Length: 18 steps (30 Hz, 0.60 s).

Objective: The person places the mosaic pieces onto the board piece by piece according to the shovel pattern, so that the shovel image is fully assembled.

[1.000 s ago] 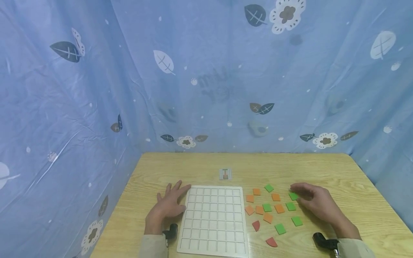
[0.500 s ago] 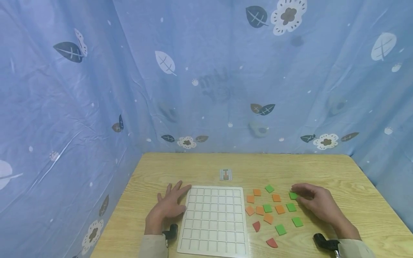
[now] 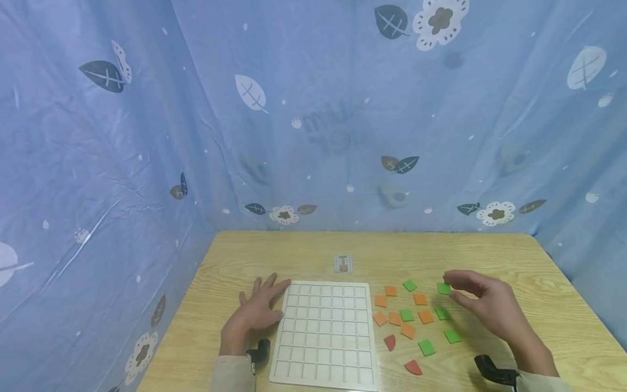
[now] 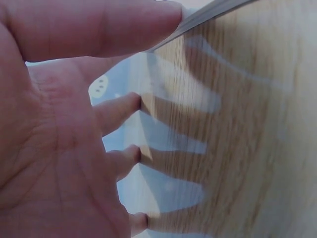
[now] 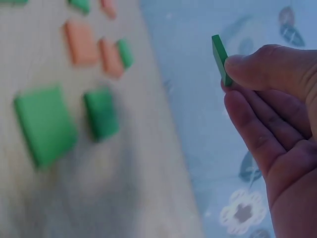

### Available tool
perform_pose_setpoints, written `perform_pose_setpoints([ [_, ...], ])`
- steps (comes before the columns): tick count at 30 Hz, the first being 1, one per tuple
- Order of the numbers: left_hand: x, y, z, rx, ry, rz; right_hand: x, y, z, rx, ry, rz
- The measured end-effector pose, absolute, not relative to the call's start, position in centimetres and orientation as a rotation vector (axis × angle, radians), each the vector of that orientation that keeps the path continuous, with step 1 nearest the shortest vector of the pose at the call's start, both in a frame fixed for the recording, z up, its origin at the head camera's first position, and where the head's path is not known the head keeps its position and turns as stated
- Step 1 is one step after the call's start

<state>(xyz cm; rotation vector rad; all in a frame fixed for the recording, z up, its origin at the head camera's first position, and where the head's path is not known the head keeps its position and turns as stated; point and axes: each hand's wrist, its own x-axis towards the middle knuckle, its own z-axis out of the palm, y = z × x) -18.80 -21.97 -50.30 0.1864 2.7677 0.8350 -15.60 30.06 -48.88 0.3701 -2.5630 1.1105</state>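
Observation:
My right hand [image 3: 490, 302] pinches a green square tile [image 5: 220, 60] between thumb and fingers, lifted off the table; the head view shows the same tile at its fingertips. My left hand [image 3: 256, 311] lies with fingers spread on the table at the left side of a white grid board [image 3: 323, 335]. Its thumb and index finger touch the board's edge, and the left wrist view shows the palm [image 4: 54, 148] with nothing in it. Below the right hand lie other green tiles, one of them [image 3: 453, 336] close to its wrist side.
Right of the board lie scattered orange tiles [image 3: 408, 330], green tiles [image 3: 426, 347] and two red quarter-round pieces [image 3: 413, 367]. A small pattern card [image 3: 343, 264] lies behind the board. A blue patterned curtain [image 3: 318, 136] borders the wooden table [image 3: 274, 250].
My right hand has picked up the green tile from the table and raised it slightly. The left hand has stayed in place at the board.

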Motion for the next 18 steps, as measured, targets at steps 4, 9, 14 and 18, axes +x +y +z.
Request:
perform_pose_setpoints([
  [4,-18.8,-22.0,-50.3,0.19,2.773,0.834,-15.2,28.6,-47.4,0.386,-2.536,1.11],
  [9,-18.9,-22.0,-50.3,0.192,2.77,0.827,-14.9,26.9,-45.9,0.394,-2.496,1.093],
  [14,-18.9,-22.0,-50.4,0.193,2.764,0.836,-15.0,25.3,-45.3,0.411,-2.475,1.106],
  [18,-18.8,-22.0,-50.4,0.184,2.762,0.845,-15.4,24.2,-45.0,0.436,-2.457,1.114],
])
